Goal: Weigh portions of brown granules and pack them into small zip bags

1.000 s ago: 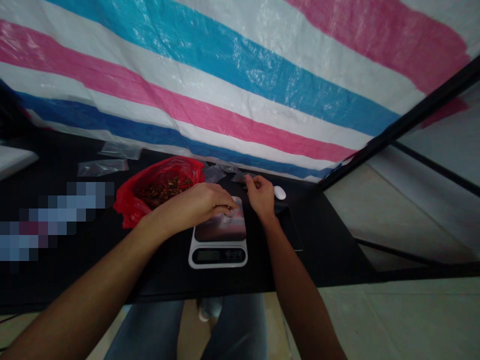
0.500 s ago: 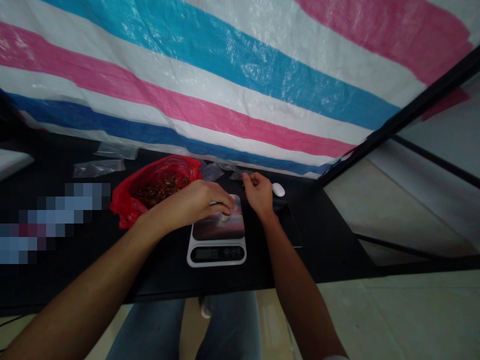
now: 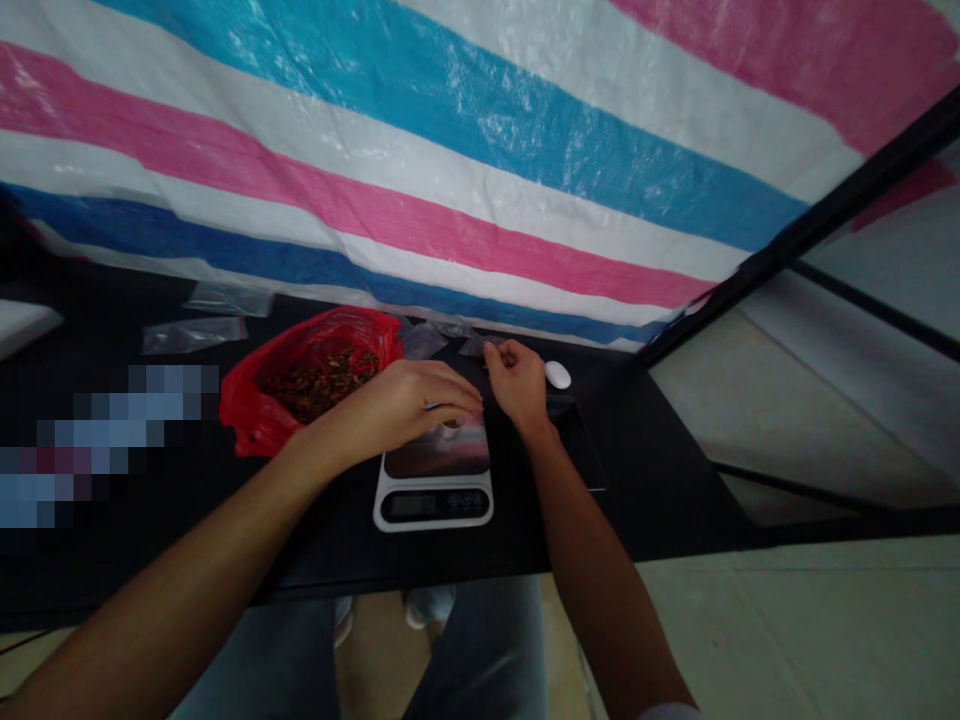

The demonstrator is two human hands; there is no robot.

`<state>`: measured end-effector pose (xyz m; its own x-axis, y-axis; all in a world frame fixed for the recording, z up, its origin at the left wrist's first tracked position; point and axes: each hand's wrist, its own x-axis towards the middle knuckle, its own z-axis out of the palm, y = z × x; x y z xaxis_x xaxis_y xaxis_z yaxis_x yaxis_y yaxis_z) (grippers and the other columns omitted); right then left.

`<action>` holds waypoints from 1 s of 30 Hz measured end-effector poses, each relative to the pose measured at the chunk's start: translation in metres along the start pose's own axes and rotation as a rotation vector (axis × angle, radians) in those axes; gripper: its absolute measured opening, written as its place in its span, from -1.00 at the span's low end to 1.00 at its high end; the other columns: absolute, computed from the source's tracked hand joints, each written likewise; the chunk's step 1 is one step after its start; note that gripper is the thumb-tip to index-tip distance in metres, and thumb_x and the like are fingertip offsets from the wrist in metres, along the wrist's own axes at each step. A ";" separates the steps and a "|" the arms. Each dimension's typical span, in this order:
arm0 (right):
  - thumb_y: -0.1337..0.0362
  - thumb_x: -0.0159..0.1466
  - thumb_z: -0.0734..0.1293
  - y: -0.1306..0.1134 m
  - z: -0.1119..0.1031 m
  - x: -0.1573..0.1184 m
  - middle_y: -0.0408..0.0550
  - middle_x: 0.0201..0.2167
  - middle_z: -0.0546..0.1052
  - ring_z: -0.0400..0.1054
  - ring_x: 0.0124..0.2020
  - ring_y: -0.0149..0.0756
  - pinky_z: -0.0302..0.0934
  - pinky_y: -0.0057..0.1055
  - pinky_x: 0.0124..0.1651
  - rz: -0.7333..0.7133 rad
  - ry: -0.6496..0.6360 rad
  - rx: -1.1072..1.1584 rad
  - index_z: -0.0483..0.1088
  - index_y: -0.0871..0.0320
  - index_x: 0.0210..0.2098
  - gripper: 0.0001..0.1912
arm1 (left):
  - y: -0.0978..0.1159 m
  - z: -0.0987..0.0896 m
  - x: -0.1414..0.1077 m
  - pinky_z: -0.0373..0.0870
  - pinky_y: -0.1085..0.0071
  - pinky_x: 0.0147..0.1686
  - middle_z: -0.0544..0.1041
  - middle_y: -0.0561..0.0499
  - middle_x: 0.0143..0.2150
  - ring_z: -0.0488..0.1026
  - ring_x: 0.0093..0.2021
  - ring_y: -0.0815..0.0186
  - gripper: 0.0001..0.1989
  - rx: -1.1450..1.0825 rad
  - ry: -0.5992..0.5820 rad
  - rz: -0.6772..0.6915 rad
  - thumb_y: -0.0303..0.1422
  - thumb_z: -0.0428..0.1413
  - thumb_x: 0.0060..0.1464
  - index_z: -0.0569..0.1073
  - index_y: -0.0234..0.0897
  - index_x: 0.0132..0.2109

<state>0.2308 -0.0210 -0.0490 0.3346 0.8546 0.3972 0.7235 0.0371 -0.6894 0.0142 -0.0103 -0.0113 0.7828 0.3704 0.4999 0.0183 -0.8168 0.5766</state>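
My left hand (image 3: 427, 402) reaches over the steel plate of a white kitchen scale (image 3: 433, 508), its fingers bent together and its thumb tucked beneath. What the fingertips hold, if anything, is hidden. A small pale round shape, perhaps a reflection, shows on the plate under the thumb. Beyond the scale's right back corner, my right hand (image 3: 517, 385) is curled closed beside a small clear plastic bag (image 3: 472, 346). Brownish bits show by its fingers, too small to name. Left of the scale, a red plastic bag (image 3: 251, 395) lies open, holding brown dried pieces (image 3: 322, 385).
A white oval object (image 3: 557, 375) and a dark flat panel (image 3: 581, 440) lie right of my right hand. More clear bags (image 3: 193, 336) are at the back left. A striped plastic sheet (image 3: 420, 180) hangs behind the black table (image 3: 330, 560).
My left hand has shifted slightly right across the scale plate, its fingertips closer to my right hand. My right hand stays nearly in place, its fingers slightly shifted. My legs have moved below the table.
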 end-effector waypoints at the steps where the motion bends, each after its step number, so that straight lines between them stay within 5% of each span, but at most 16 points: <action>1: 0.02 0.36 0.27 0.000 0.000 0.000 -0.20 -0.60 0.37 0.23 -0.52 -0.34 0.04 -0.38 -0.38 -0.007 0.001 -0.001 0.30 0.08 -0.54 -0.60 | 0.000 0.002 0.000 0.51 0.36 0.12 0.73 -0.05 -0.07 0.63 -0.01 0.24 -0.78 0.002 -0.003 -0.001 -0.38 0.13 0.35 0.71 -0.21 -0.10; 24: 0.04 0.37 0.25 0.003 -0.001 -0.001 -0.20 -0.58 0.38 0.26 -0.49 -0.34 0.07 -0.41 -0.38 -0.028 -0.052 -0.010 0.32 0.08 -0.50 -0.62 | -0.001 0.008 -0.004 0.48 0.37 0.09 0.67 -0.09 0.02 0.61 0.02 0.23 -0.81 0.052 -0.058 -0.027 -0.41 0.13 0.34 0.64 -0.27 -0.03; 30: 0.05 0.35 0.27 0.006 -0.001 0.000 -0.20 -0.60 0.37 0.25 -0.52 -0.34 0.04 -0.40 -0.39 -0.055 -0.035 -0.002 0.32 0.09 -0.53 -0.62 | 0.002 -0.016 -0.007 0.48 0.40 0.07 0.68 -0.06 0.01 0.61 0.01 0.25 -0.76 0.054 -0.014 -0.109 -0.32 0.11 0.33 0.63 -0.26 0.01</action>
<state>0.2352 -0.0214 -0.0526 0.2733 0.8689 0.4127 0.7415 0.0830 -0.6658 -0.0012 -0.0078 -0.0029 0.7828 0.4527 0.4270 0.1370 -0.7946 0.5915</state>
